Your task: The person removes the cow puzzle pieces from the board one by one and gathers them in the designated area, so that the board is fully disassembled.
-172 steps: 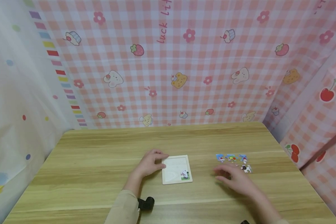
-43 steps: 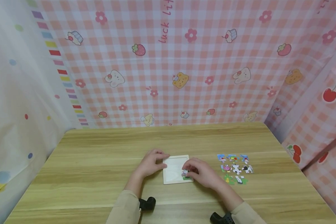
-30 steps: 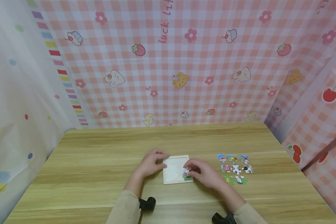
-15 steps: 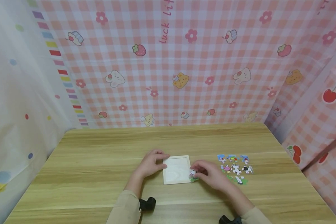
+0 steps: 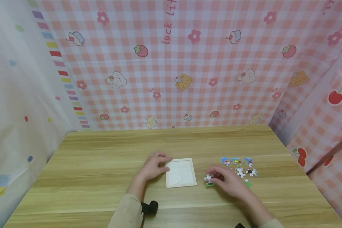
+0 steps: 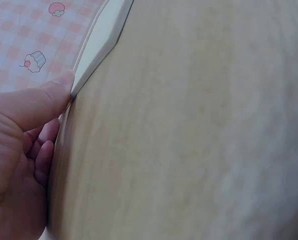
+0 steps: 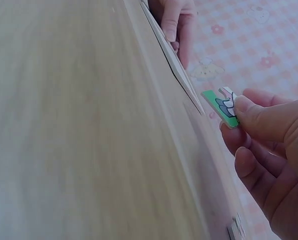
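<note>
My left hand (image 5: 154, 166) holds the left rim of a square, pale wooden puzzle tray (image 5: 181, 186), with thumb and forefinger at its upper left. In the left wrist view, the thumb (image 6: 46, 102) lies against the tray's edge (image 6: 100, 54). Right of the tray, my right hand (image 5: 228, 181) pinches a puzzle piece (image 5: 208, 180) between thumb and fingers. Green, white and grey print shows on that puzzle piece (image 7: 223, 106) in the right wrist view, raised off the table. No piece lies inside the tray.
Several loose puzzle pieces (image 5: 240, 172) lie in rows at the right, some hidden behind my right hand. Everything rests on a wood-grain table (image 5: 108, 152). A pink checked curtain (image 5: 171, 95) hangs at the back. Black devices (image 5: 149, 207) are strapped at the wrists.
My right hand has lifted the puzzle piece out of the tray's lower right corner and carried it right, towards the loose pieces. My left hand has stayed on the tray.
</note>
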### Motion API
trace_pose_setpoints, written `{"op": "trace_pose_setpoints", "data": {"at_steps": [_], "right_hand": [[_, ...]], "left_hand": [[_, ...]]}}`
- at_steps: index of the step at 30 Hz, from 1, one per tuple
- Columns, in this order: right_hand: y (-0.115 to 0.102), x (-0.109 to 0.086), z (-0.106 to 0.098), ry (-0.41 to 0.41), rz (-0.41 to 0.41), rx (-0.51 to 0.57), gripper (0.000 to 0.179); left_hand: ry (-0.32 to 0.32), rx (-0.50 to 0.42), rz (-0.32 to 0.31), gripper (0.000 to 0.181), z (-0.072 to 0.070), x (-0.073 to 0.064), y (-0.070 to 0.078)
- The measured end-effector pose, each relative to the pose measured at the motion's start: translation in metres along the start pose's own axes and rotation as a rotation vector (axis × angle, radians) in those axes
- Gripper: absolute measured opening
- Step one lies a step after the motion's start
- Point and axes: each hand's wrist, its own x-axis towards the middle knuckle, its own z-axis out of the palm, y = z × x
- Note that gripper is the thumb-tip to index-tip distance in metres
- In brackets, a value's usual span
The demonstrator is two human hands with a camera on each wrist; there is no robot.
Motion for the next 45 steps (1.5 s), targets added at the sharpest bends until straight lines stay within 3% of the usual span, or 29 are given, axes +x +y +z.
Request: {"op": "trace_pose_setpoints", "data": {"at_steps": [7, 21, 31, 45], "right_hand": [[0.009, -0.012, -0.009, 0.080, -0.040, -0.026, 0.025], [0.020, -0.030, -0.032, 0.126, -0.044, -0.002, 0.027], [0.030, -0.046, -0.045, 0.154, 0.011, 0.005, 0.027], [0.041, -0.062, -0.063, 0.215, 0.148, -0.068, 0.025]], "left_hand": [[-0.004, 0.002, 0.002, 0.039, 0.001, 0.000, -0.001], [-0.007, 0.010, 0.006, 0.040, 0.000, 0.000, -0.002], [-0.010, 0.007, -0.006, 0.040, -0.001, 0.000, 0.002], [-0.008, -0.005, -0.016, 0.040, 0.000, 0.000, 0.000]]}}
